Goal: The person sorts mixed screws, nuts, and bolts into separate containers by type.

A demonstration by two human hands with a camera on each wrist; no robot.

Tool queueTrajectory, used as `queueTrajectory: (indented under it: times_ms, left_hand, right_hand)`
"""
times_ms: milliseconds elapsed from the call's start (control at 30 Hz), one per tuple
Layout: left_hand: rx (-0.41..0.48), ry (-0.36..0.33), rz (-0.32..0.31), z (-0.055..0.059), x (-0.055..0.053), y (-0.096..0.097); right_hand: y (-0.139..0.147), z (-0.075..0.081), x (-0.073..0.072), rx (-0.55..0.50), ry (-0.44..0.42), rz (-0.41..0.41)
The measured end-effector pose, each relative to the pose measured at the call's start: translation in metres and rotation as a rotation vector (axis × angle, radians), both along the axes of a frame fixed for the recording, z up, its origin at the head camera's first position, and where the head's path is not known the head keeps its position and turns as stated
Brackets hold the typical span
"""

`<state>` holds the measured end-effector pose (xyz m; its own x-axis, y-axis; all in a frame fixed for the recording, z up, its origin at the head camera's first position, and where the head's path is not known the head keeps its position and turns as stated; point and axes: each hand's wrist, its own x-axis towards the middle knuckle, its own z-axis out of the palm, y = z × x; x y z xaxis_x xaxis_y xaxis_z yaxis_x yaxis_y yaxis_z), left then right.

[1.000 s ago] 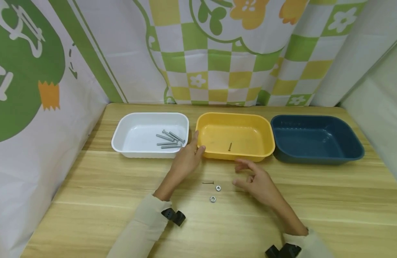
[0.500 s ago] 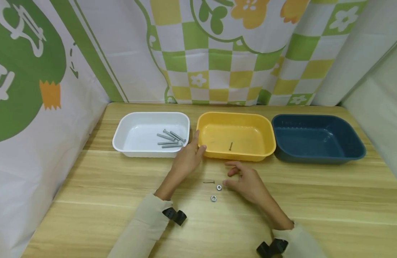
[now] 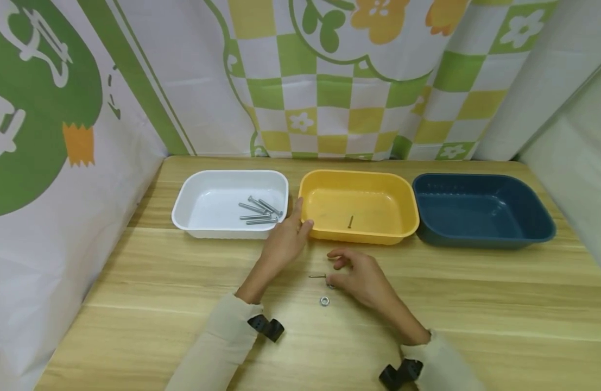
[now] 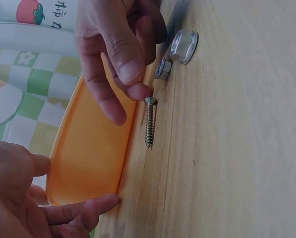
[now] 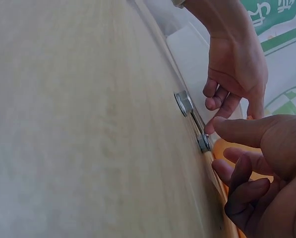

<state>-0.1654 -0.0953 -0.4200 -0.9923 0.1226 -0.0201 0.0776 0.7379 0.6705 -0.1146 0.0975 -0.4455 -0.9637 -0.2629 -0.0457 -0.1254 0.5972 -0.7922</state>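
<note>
My left hand point(image 3: 283, 241) rests at the near left corner of the yellow tray point(image 3: 366, 237), fingers fairly straight against its end. A small screw point(image 3: 350, 221) lies inside that tray. Over the table in front, my right hand point(image 3: 362, 278) reaches in with thumb and fingers apart, nothing between them. Its fingertips hang right by the head of a brass-coloured screw point(image 4: 149, 121) lying on the wood. The smaller hex nut point(image 4: 162, 69) is beside the screw head, partly covered by the right thumb in the head view. A larger flanged nut point(image 3: 324, 301) lies nearer to me.
Left of the yellow tray stands a white tray point(image 3: 207, 232) holding several long silver bolts point(image 3: 258, 217). A dark blue tray point(image 3: 486, 242) stands at the right, close against the yellow one. A patterned cloth point(image 3: 329, 119) hangs behind the wooden table point(image 3: 149, 304).
My right hand has moved left along the table front, from below the yellow tray's middle to the screw and smaller nut. My left hand has stayed at the tray corner.
</note>
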Motion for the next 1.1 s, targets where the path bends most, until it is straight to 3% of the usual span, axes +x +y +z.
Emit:
queueTrajectory:
  times_ms: [467,1100]
  left_hand:
    - [0.001,0.01,-0.003,-0.003,0.0,0.0]
    - [0.009,0.001,0.001,-0.003,0.0,0.001]
  right_hand:
    - [-0.017,0.0,0.001,0.101,0.078,0.041]
    - [-0.026,-0.002,-0.002,0.103,0.114,0.07]
